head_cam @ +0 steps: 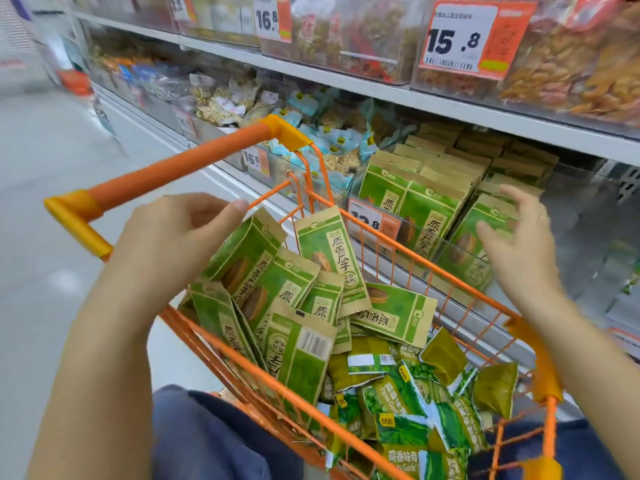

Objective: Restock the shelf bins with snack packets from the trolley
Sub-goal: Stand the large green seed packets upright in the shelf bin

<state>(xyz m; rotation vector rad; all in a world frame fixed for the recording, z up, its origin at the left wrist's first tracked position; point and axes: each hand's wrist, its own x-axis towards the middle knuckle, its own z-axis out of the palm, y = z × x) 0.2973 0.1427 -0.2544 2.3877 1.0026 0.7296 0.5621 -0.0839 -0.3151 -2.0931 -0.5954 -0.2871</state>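
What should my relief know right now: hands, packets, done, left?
Left hand: open, over the trolley's kraft-green packets, holding nothing.
Right hand: open, empty, by the shelf bin.
Done: the bin already holds upright rows of the same packets.
Left: a heap of these packets lies in the orange trolley, plus green pea packets at its near end, all unshelved.
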